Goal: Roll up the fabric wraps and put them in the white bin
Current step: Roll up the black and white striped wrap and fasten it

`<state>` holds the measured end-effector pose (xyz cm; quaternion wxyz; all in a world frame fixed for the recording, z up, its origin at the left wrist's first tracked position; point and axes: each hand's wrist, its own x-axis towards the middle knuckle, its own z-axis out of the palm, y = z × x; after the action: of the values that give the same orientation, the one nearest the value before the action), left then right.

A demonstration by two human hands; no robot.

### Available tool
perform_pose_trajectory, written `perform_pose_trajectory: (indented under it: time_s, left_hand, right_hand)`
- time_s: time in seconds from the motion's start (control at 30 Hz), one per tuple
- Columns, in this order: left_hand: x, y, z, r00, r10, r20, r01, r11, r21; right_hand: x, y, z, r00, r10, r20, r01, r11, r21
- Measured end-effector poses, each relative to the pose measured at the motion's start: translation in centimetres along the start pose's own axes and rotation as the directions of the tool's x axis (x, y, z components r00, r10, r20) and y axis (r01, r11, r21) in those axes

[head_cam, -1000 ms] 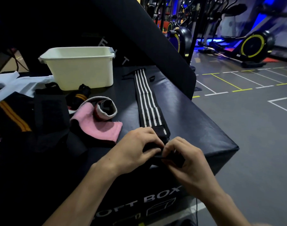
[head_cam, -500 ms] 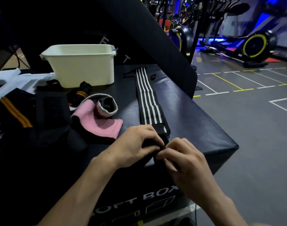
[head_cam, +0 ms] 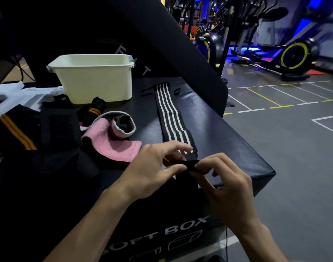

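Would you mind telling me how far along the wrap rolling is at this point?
Nothing looks finished: no rolled wrap shows above the rim of the white bin, though its inside is hidden. In hand: the left hand and right hand pinch the near end of the black white-striped wrap, most of it flat on the soft box. Left: the pink wrap and the dark wraps beside it.

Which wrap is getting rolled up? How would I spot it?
Find the white bin on the black box. Right of it a long black wrap runs toward both hands, which pinch its near end. Only it has white stripes; its neighbours are pink or orange-striped.
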<state>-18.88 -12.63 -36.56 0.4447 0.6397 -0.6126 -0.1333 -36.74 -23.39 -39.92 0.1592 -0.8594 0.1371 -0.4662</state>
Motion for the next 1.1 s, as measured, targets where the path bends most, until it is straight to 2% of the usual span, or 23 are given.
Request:
perform_pose_trajectory:
  time_s: [0.13, 0.3, 0.5, 0.77, 1.1]
  left_hand:
    - [-0.2, 0.2, 0.0, 1.0, 0.016, -0.005, -0.016, 1.0, 0.017]
    - [-0.5, 0.3, 0.0, 0.999, 0.031, -0.018, -0.03, 0.999, 0.037]
    - [-1.0, 0.7, -0.3, 0.999, 0.038, -0.016, -0.038, 0.999, 0.011]
    - [-1.5, 0.3, 1.0, 0.977, 0.118, -0.176, -0.093, 0.985, 0.146]
    - [-1.7, -0.9, 1.6, 0.948, 0.222, -0.226, -0.153, 0.946, 0.286]
  right_hand:
    - [0.2, 0.4, -0.1, 0.999, 0.045, -0.024, -0.044, 0.999, 0.02]
    - [0.3, 0.7, -0.3, 0.998, 0.043, 0.046, -0.043, 0.999, -0.002]
    - [0.4, 0.7, -0.5, 0.994, 0.085, 0.065, -0.087, 0.996, 0.016]
    - [0.6, 0.3, -0.5, 0.992, 0.113, 0.063, -0.116, 0.992, 0.056]
    - [0.2, 0.7, -0.5, 0.986, 0.09, 0.141, -0.103, 0.991, 0.088]
